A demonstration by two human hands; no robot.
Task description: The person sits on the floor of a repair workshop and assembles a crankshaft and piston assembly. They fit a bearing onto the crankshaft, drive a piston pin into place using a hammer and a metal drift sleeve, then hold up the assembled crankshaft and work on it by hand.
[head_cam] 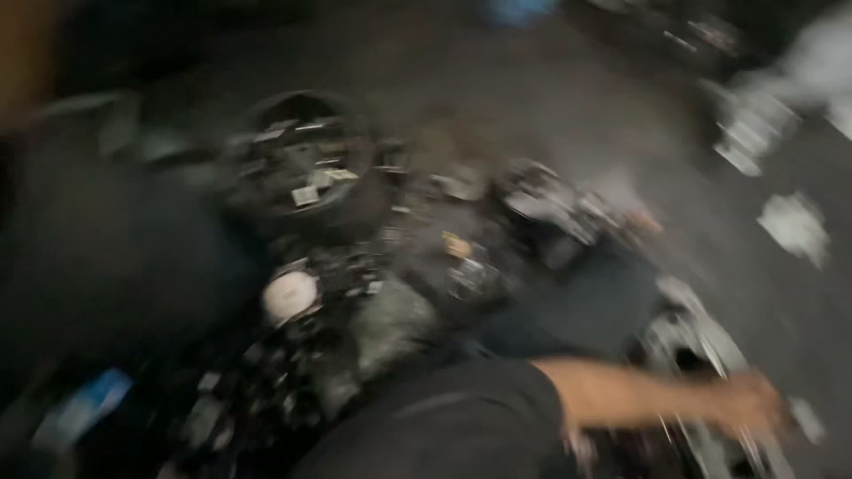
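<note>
The picture is badly blurred by motion. My right hand (750, 404) reaches out to the lower right at the end of a bare forearm, over grey metal parts (697, 341) on the dark floor. Whether its fingers grip anything is lost in the blur. My dark-clad leg (453, 417) fills the bottom centre. My left hand does not show.
A round black tub (297, 164) holding small pale scraps sits upper left. A white round object (288, 294) lies among dark clutter in the middle. Pale scraps (794, 226) dot the floor at right. A blue item (84, 408) lies lower left.
</note>
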